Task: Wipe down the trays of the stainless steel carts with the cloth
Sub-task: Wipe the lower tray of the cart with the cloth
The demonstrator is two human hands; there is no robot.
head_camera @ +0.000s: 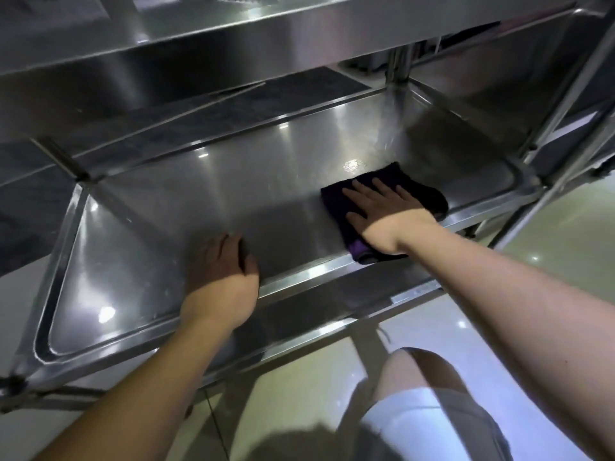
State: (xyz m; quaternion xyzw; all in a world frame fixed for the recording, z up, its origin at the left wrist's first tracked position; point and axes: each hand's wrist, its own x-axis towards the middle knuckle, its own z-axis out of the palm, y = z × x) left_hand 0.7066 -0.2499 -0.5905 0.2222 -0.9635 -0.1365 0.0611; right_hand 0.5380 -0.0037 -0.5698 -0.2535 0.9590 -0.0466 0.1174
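The dark purple cloth (382,207) lies flat near the tray's (139,247) front-right corner, pressed under the right hand's (386,211) spread fingers. The left hand (223,277) rests loosely curled on the front rim, holding nothing. Most of this tray probably remains unwiped.

The cloth (382,207) lies flat in the tray (139,267), on its right side near the front edge. The right hand (387,216) lies flat on top of the cloth, and the left hand (221,277) rests on the tray's front edge, to the left of it. Another shelf (233,34) sits above the tray.
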